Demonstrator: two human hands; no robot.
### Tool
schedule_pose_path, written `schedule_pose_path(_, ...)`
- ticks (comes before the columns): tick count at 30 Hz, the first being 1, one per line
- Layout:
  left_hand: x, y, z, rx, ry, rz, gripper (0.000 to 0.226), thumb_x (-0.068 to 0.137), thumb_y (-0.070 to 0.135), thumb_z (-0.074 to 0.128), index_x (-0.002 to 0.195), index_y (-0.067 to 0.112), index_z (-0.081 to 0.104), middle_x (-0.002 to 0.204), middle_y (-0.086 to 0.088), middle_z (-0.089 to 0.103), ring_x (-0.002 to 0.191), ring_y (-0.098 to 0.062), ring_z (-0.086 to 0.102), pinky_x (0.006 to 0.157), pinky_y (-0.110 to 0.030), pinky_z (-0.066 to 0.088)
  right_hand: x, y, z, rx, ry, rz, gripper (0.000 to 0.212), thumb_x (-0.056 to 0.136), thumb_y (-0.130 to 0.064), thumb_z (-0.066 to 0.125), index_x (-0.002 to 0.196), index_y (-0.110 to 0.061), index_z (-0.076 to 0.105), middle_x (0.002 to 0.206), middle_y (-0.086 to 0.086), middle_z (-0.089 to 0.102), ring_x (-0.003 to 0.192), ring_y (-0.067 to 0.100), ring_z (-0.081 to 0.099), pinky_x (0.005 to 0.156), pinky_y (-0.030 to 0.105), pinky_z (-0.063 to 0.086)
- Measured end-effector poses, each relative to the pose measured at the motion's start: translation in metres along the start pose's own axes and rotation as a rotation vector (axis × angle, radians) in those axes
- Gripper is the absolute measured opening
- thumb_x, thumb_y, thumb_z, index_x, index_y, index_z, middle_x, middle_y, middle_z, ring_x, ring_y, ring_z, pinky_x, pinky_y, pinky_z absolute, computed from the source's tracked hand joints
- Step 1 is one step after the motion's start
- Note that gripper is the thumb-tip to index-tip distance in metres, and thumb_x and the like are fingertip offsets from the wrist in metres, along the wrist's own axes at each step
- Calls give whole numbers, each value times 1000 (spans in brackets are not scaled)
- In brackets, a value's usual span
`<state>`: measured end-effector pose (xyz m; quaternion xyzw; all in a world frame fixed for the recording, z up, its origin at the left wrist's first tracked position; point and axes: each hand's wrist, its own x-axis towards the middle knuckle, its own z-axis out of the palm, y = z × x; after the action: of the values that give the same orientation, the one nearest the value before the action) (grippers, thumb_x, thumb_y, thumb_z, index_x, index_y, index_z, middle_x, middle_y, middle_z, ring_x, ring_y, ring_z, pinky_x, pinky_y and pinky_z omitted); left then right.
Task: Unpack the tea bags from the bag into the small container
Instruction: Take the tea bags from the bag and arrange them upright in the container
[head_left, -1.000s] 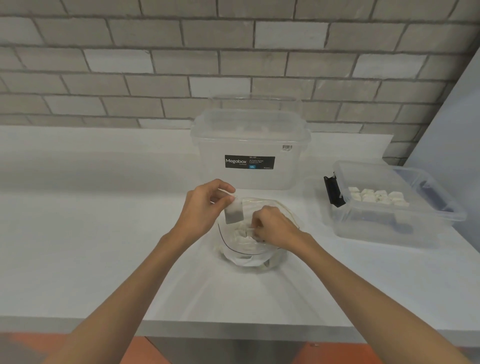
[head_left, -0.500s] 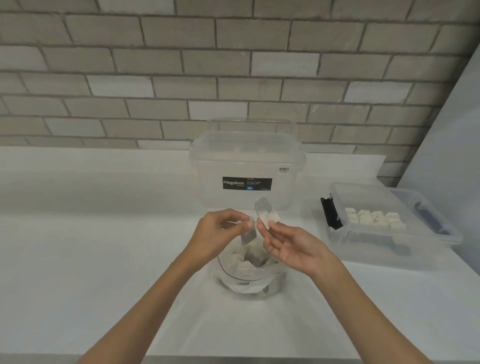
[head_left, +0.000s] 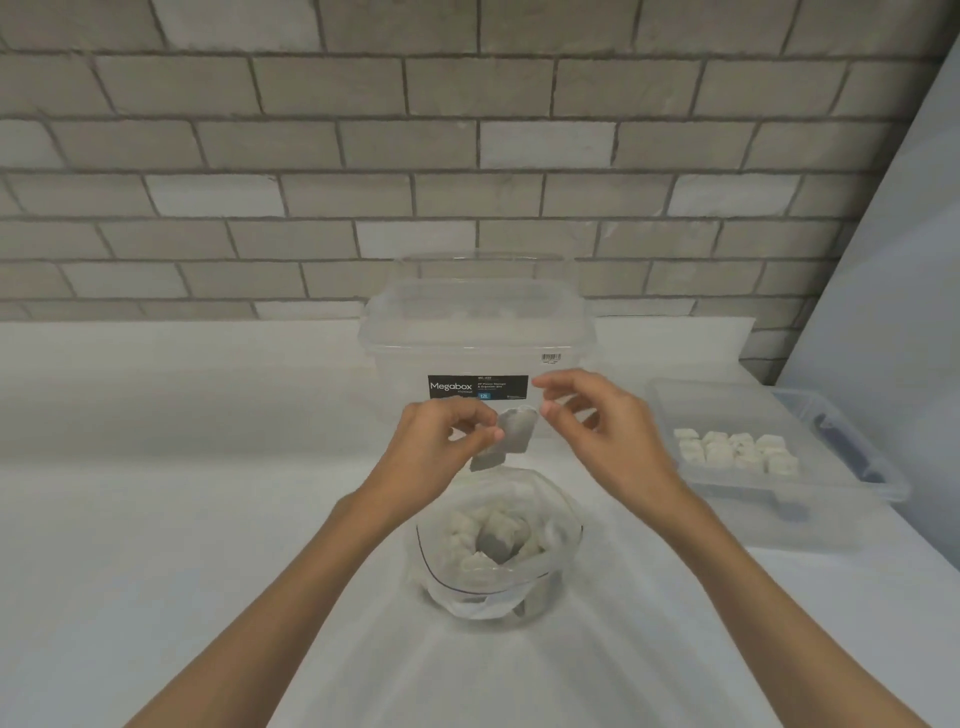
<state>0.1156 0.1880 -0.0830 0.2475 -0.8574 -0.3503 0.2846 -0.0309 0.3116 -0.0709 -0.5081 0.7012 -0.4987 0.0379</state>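
A clear zip bag (head_left: 464, 597) stands open on the white counter near me, with several tea bags (head_left: 493, 540) inside. My left hand (head_left: 436, 452) hovers above it and pinches two grey tea bags (head_left: 511, 439) that overlap. My right hand (head_left: 602, 436) is level with it, fingers apart, thumb and forefinger just beside the upper corner of those tea bags; I see nothing gripped in it. The small container (head_left: 831, 496), clear and lidless, sits to the right with rows of pale tea bags (head_left: 735, 452) in it.
A large clear lidded box (head_left: 478, 338) labelled Megabox stands behind my hands, against a grey brick wall (head_left: 467, 156). A pale panel (head_left: 893, 260) rises at the far right behind the small container. The white counter (head_left: 182, 493) stretches off to the left.
My right hand drew a tea bag out of the bag and brought it up to my left hand, which now pinches it with the first. Both hands rose above the bag.
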Motion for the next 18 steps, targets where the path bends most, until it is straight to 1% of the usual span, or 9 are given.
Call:
schedule_pose_path(2,8,6,2,26,-40,29,7,86,23,70,81,26,72,78,21,67,76,13,57,70,-1,38,8,-4,-15,-90,-67,-102,16,89,-21,65,102,-29,70,95,-15,65,84,1,59,71,6,41)
schedule_pose_path(4,16,13,6,36,-71,61,5,87,23,69,86,24,74,80,18,68,78,11,59,73,-3,40,15,-4,-28,-161,-128,-146,11,88,-20,67,97,-23,73,91,-12,67,84,2,59,72,3,38)
schedule_pose_path(7,28,26,17,30,-104,98,7,88,24,68,89,24,75,85,16,71,83,7,61,81,-14,47,25,3,-48,-217,-169,-154,9,88,-16,67,92,-18,75,89,-5,70,80,5,59,72,4,38)
schedule_pose_path(9,37,35,26,12,-109,117,7,88,24,69,90,22,75,85,15,72,84,5,62,84,-20,49,31,8,-62,-252,-176,-147,12,89,-16,66,97,-18,74,91,-6,70,81,6,60,73,4,39)
schedule_pose_path(11,48,47,38,-5,-110,140,7,87,25,69,90,22,76,84,14,72,84,3,64,84,-22,50,35,13,-79,-291,-189,-149,14,90,-20,65,101,-20,74,90,-7,68,82,6,60,74,4,39)
schedule_pose_path(15,75,78,66,-26,-121,206,5,85,26,71,87,23,76,82,15,72,79,1,63,78,-20,49,44,24,-123,-371,-174,-162,10,89,-22,65,94,-18,74,85,-5,69,79,8,60,71,7,39)
schedule_pose_path(18,95,102,92,-52,-144,230,5,86,24,71,86,28,75,81,20,70,76,1,62,74,-13,47,52,40,-164,-422,-106,-142,9,89,-19,66,91,-17,74,84,-7,70,78,9,61,71,8,40)
